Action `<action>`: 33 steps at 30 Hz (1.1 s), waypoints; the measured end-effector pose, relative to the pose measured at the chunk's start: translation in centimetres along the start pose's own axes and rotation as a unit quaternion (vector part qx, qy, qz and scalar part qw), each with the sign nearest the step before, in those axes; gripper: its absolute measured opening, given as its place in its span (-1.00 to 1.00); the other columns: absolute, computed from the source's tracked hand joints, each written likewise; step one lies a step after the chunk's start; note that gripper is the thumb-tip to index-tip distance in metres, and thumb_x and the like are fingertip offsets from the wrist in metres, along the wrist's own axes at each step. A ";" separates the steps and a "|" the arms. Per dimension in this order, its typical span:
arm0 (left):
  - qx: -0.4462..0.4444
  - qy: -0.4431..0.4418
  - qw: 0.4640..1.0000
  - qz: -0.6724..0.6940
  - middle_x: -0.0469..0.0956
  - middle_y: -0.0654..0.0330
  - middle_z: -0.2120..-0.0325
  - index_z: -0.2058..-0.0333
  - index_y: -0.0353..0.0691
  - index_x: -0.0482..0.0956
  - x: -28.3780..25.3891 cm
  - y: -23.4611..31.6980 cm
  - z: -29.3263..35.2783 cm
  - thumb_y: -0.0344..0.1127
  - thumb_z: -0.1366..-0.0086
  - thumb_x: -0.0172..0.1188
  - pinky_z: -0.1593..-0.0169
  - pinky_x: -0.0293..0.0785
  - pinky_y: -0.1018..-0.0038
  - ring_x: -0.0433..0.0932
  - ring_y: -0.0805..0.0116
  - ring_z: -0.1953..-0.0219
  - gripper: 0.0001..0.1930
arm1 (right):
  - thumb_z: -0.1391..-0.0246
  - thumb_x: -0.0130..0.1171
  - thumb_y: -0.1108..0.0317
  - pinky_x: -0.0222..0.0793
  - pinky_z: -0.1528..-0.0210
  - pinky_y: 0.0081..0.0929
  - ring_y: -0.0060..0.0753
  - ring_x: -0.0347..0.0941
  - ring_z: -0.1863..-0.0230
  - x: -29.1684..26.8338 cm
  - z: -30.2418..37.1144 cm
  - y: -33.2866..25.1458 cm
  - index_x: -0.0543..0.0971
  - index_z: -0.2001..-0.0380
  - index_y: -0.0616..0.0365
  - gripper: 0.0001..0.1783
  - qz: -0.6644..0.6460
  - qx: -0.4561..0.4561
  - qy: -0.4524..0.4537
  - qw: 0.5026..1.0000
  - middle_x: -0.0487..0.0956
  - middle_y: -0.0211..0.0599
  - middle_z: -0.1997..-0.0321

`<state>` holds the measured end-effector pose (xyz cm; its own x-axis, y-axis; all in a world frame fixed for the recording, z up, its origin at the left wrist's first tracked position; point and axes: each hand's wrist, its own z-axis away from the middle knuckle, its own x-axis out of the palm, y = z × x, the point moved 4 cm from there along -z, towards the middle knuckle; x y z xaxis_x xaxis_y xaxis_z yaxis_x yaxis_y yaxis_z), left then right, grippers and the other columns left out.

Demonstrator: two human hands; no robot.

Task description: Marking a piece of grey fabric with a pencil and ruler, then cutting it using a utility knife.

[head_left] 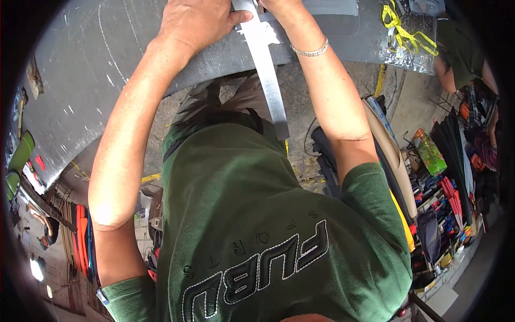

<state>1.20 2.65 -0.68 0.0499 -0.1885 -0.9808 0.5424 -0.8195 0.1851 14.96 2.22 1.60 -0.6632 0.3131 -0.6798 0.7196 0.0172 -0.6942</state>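
A long metal ruler (pixel 268 80) lies across the dark grey work surface (pixel 80 70), and its near end sticks out over the edge toward my shirt. My left hand (pixel 198 21) rests on the surface at the ruler's left side, thumb stretched onto the metal; its other fingers run past the upper edge of the picture. On the ruler's right side is my right hand (pixel 280 4), mostly cut off by that same edge. Something small shows by its thumb, too little to name. A shiny clear patch (pixel 272 33) glares beside the ruler.
A yellow tape measure (pixel 399 29) lies loosely coiled at the surface's far right. Beyond it stands another person (pixel 464 48). Rolled and folded materials (pixel 445 155) crowd the right side. Orange and brown sheets (pixel 81 236) stand upright at the left.
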 end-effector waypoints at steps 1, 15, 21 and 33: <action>0.002 0.000 1.000 0.002 0.68 0.06 0.25 0.05 -0.19 0.61 -0.1 0.1 -0.1 0.22 -0.33 0.22 -0.07 0.50 0.11 0.66 0.00 0.08 -0.45 | -0.12 0.16 0.59 0.56 0.08 -0.14 0.17 0.59 0.16 0.2 0.0 0.5 0.39 -0.15 0.39 -0.51 -0.007 -0.001 0.006 1.000 0.61 0.12 0.08; 0.025 0.011 1.000 -0.013 0.69 0.00 0.30 0.16 -0.24 0.65 -0.1 1.0 -0.3 0.18 -0.34 0.22 -0.07 0.46 0.09 0.66 0.00 0.13 -0.48 | -0.12 0.18 0.56 0.53 0.33 -0.32 -0.23 0.50 0.49 2.4 0.4 5.6 0.48 -0.09 0.31 -0.57 -0.467 0.148 -0.007 0.872 0.47 -0.16 0.50; -0.017 -0.067 0.996 0.049 0.51 -0.07 -0.10 -0.15 -0.31 0.46 0.4 0.5 -0.3 0.20 -0.30 0.25 -0.28 0.33 0.03 0.45 -0.01 -0.22 -0.30 | -0.10 0.17 0.59 0.53 0.23 -0.20 -0.07 0.56 0.37 1.6 0.5 3.5 0.45 -0.15 0.32 -0.50 -0.067 -0.204 0.208 0.954 0.59 -0.04 0.27; -0.080 0.059 0.995 -0.018 0.26 -0.07 -0.40 -0.36 -0.32 0.26 0.4 -0.5 0.1 0.26 -0.27 0.26 -0.41 0.21 -0.05 0.19 0.00 -0.47 -0.09 | -0.36 0.17 0.01 0.36 -0.26 -0.51 -0.26 0.56 -0.18 -9.9 1.2 -11.4 0.26 -0.45 0.11 -0.26 -0.277 0.398 0.057 0.873 0.55 0.05 -0.25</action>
<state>0.81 2.94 -1.15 0.1202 -0.0882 -0.9888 0.6722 -0.7257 0.1464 13.05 -2.23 15.94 -0.8068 0.5592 -0.1908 -0.1056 -0.4541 -0.8847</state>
